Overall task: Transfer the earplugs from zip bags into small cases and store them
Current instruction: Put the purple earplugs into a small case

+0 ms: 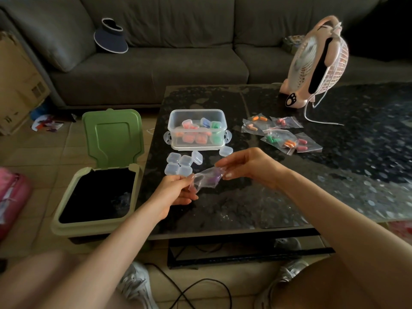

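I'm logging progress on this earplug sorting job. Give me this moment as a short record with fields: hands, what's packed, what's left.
left hand: pinches one end of the zip bag
right hand: pinches the bag's other end
contents: purple earplugs inside the bag
empty cases: clear, clustered on the table in front of the storage box
storage box: open-topped, holds filled cases
full bags: several, right of the box
bin: lid up, on the floor left of the table
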{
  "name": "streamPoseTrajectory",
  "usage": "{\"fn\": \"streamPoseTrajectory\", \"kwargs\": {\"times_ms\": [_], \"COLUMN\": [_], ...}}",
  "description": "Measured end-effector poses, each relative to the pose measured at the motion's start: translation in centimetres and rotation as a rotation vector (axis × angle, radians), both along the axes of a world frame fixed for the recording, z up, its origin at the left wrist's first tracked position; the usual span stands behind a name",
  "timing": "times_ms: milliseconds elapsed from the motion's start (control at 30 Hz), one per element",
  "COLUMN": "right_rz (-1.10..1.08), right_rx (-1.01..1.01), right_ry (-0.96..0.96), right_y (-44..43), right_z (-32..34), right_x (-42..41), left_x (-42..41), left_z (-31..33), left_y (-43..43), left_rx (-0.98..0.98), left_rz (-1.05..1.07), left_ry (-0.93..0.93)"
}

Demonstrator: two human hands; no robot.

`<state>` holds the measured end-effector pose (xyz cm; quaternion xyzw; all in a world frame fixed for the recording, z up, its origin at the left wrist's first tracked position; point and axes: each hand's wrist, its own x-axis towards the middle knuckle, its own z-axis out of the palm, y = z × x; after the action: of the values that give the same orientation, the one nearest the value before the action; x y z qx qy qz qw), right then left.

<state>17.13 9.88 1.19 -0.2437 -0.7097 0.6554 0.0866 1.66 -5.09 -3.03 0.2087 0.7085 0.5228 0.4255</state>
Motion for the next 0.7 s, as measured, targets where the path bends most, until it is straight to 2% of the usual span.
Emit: {"fn": "streamPoseTrajectory", "kwargs": {"times_ms": [133,267,367,533,700], "right_rz": [-0.068,0.005,-0.049,-0.169,-0.151], "right_rx": [0.132,0.227,0.306,0.330,0.316], "right_ry": [0.024,-0.004,0.016,0.073,0.048], "right_y": [-0.7,-0.8,-1.1,-1.2,-1.0], "right_z": [0.1,0.0,-0.2,-0.4,-0.4], "right_x": [-0.1,-0.3,-0.5,-0.8,-0.9], "left_x": [0.2,0.2,0.2,0.3,0.2], "left_z": [0.0,-0.2,-0.1,-0.3,-0.1], "left_y": [0.3,0.5,0.5,0.6,0.7], "left_rx": [-0.032,-0.044,-0.045,-0.049,-0.053], "left_rz": [0.008,0.034,0.044,0.059,0.080], "left_ry": [-0.124,-0.215,-0.245,-0.259,-0.299]}}
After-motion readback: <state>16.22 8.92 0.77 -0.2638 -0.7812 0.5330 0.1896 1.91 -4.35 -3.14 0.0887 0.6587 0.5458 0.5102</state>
